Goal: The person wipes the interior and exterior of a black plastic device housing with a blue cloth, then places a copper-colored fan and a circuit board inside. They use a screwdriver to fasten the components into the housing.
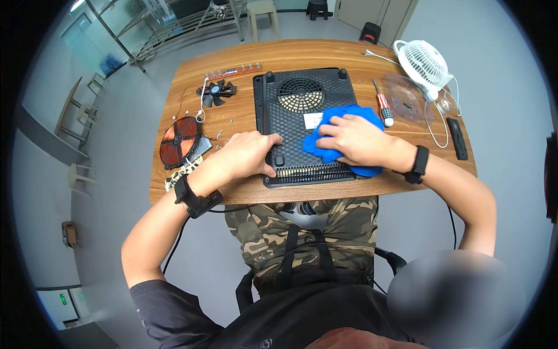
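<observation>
A black plastic induction cooker housing [290,125] lies on the wooden table in front of me, its textured side with round vent facing up. My left hand [247,152] grips its near left edge, thumb and forefinger on the corner and the other fingers partly hidden. Under my right hand [360,138] is a bunched blue cloth [365,116], pressed onto the right side of the housing. That cloth covers part of the surface and hangs over the right edge. A white label [313,120] shows beside it.
On the left of the table [325,52] lie a copper coil disc [179,142], a black fan [216,91], a circuit board [189,168] and small screws. A screwdriver [383,104], clear plastic tray [407,96], white desk fan [423,63] and black strip [457,138] are on the right.
</observation>
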A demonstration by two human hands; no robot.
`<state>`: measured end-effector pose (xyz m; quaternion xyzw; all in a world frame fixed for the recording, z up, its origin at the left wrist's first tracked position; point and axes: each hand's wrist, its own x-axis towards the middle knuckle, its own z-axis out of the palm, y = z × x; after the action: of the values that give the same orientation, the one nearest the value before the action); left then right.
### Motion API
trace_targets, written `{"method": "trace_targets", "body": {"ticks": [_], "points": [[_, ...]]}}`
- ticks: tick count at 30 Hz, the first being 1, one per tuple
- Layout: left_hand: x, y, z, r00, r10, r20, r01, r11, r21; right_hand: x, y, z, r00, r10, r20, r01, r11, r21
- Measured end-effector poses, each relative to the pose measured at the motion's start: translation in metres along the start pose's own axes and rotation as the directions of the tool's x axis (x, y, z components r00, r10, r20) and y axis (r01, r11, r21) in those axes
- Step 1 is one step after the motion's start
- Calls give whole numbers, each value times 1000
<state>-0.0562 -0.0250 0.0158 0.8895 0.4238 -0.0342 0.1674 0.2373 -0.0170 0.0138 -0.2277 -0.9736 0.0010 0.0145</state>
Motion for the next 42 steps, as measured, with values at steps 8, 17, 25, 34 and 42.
{"method": "trace_targets", "body": {"ticks": [8, 17, 25, 34, 42], "points": [[4, -1, -2, 1000, 9, 21, -9, 1000, -2, 15, -5, -23, 988, -11, -153, 14, 1000, 21], [3, -3, -1, 999, 50, -19, -50, 998, -36, 67, -42, 3, 993, -96, 62, 91, 992, 84], [1, -1, -3, 1000, 28, -1, -28, 999, -23, 49, -35, -6, 991, -110, 70, 100, 986, 132], [9, -23, -9, 989, 128, 72, -127, 992, -25, 40, -30, -16, 993, 66, 98, -86, 972, 219], [49, -44, -38, 994, -25, 105, 16, 996, 82, 92, -50, 3, 998, -52, -23, 52, 999, 16]]}}
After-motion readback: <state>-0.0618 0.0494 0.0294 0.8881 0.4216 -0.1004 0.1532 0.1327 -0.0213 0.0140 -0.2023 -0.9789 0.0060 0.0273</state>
